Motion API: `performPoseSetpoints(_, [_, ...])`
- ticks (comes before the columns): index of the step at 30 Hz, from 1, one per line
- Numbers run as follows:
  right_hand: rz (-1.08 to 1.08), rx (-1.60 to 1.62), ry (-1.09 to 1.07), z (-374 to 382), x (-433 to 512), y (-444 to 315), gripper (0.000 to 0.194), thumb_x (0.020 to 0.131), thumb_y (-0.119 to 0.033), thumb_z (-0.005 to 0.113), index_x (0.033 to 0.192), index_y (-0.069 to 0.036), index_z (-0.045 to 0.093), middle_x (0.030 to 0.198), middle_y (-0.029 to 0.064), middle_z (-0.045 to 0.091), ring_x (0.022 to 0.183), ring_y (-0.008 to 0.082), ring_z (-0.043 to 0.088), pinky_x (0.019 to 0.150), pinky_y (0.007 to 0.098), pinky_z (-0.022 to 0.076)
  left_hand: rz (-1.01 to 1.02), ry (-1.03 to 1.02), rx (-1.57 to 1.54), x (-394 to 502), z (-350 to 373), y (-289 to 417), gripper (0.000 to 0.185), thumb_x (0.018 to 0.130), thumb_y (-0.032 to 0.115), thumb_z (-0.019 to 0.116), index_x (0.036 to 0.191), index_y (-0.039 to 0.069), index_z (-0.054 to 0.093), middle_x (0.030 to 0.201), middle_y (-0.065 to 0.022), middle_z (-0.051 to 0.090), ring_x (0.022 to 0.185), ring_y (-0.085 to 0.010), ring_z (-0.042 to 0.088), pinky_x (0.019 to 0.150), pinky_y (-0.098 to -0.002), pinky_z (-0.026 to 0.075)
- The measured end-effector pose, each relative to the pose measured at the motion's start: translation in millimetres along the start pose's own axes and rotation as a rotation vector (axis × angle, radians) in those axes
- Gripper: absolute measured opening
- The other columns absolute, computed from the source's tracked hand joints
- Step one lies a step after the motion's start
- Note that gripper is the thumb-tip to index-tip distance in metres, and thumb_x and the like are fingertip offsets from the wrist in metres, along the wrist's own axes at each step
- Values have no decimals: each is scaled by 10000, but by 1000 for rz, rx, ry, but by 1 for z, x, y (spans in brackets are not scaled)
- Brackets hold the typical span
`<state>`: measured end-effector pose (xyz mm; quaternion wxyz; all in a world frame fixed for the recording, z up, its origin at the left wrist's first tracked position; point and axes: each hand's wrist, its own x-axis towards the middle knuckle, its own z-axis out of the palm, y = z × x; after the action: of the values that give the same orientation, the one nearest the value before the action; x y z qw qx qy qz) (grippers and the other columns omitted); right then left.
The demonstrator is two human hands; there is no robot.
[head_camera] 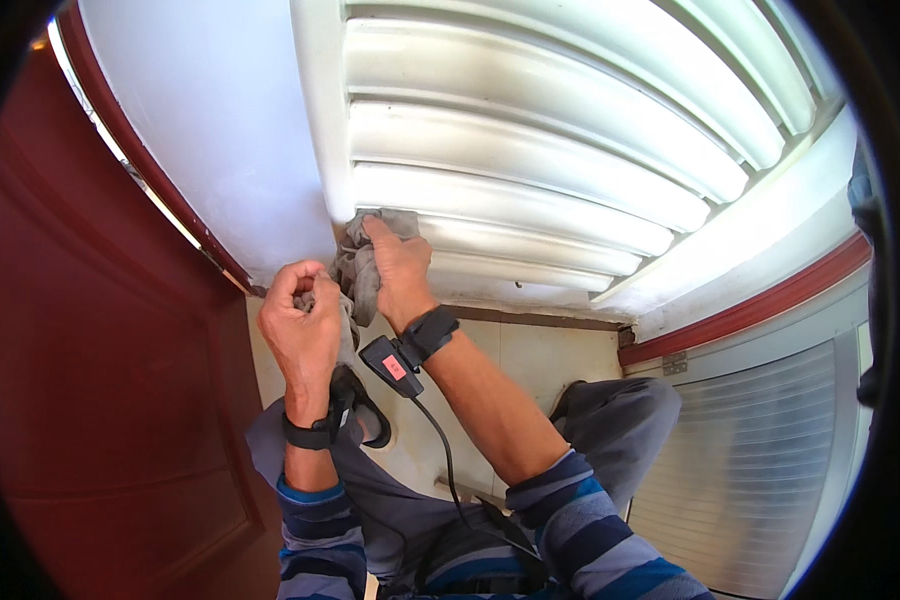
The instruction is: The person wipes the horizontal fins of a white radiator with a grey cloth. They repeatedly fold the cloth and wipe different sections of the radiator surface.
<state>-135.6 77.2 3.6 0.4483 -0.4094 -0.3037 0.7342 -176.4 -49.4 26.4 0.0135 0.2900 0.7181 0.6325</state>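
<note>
My right hand (pixel 401 266) presses a crumpled grey cloth (pixel 360 274) to the lower left corner of a white radiator with wide horizontal tubes (pixel 510 142). The cloth covers the foot of the radiator's upright end. To the left and slightly lower, my left hand (pixel 300 311) has its fingers curled round the cloth's hanging part, which shows between thumb and fingers. Black straps circle both wrists, and a small black device with a cable (pixel 392 366) sits at the right wrist. The right fingers are partly hidden.
A dark red panelled door (pixel 112 337) stands at the left beside a white wall (pixel 210 135). At the right is a ribbed translucent panel in a grey frame (pixel 750 450). Pale floor tiles (pixel 510 360) lie below the radiator, with my legs bent over them.
</note>
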Motion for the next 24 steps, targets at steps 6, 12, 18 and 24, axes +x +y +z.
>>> performPoseSetpoints(6, [-22, -16, 94, -18, 17, -2, 320, 791, -196, 869, 948, 46, 731, 888, 76, 727, 767, 169, 632, 702, 362, 530, 13, -19, 4, -3, 6, -1, 121, 904, 51, 723, 1009, -3, 754, 825, -70, 734, 784, -144, 676, 759, -323, 549])
performPoseSetpoints(12, [-62, -32, 149, -66, 26, -32, 312, 790, -183, 878, 927, 37, 706, 881, 91, 714, 735, 178, 630, 679, 376, 540, 62, -53, 38, -7, 22, -5, 133, 904, 60, 727, 1018, -4, 749, 828, -89, 745, 774, -169, 695, 759, -333, 556])
performPoseSetpoints(18, [-113, 92, 78, -142, 27, -85, 266, 826, -160, 864, 957, 16, 713, 901, 107, 729, 760, 226, 697, 686, 410, 585, 54, -112, 72, -12, 36, -7, 157, 895, 71, 733, 1031, -6, 748, 818, -98, 739, 757, -180, 687, 753, -342, 556])
performPoseSetpoints(24, [-81, 2, 180, -237, 39, -151, 278, 905, -170, 818, 1093, 13, 726, 1035, 134, 756, 914, 292, 745, 815, 432, 633, 98, -145, 74, -20, 47, -8, 150, 883, 65, 725, 1014, -6, 747, 803, -95, 733, 732, -177, 679, 730, -339, 550])
